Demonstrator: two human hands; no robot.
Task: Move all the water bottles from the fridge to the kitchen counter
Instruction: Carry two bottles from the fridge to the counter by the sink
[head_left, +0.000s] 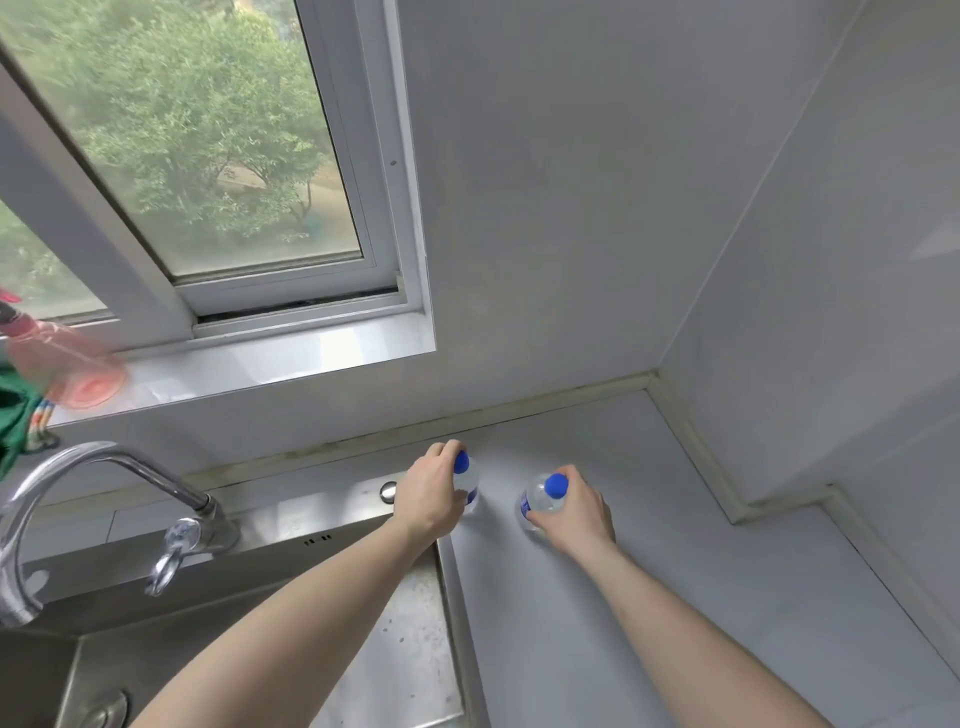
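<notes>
From the head view I saw both arms stretched out over the pale counter (675, 597), each hand grasping a small clear water bottle with a blue cap. My left hand (428, 493) was curled round the upper part of the left bottle (469, 486), fingers wrapped near its cap, so that only the cap and a strip of the clear body with a blue label showed past the knuckles. That bottle stood close to the back edge of the counter, just right of the steel sink (395, 623). My right hand (576, 512) gripped the right bottle (540, 501) from its right side, thumb and fingers closed about the shoulder below the cap. This bottle stood near the first, apart from it, a little closer to me. I could not tell whether either base rested fully on the counter.

A chrome tap (104, 499) curved over the sink at the left. On the windowsill (260, 369) above it lay a blurred pink bottle (62, 364), with green cloth (15, 415) at the frame's edge. A window (208, 156) showed trees outside.
</notes>
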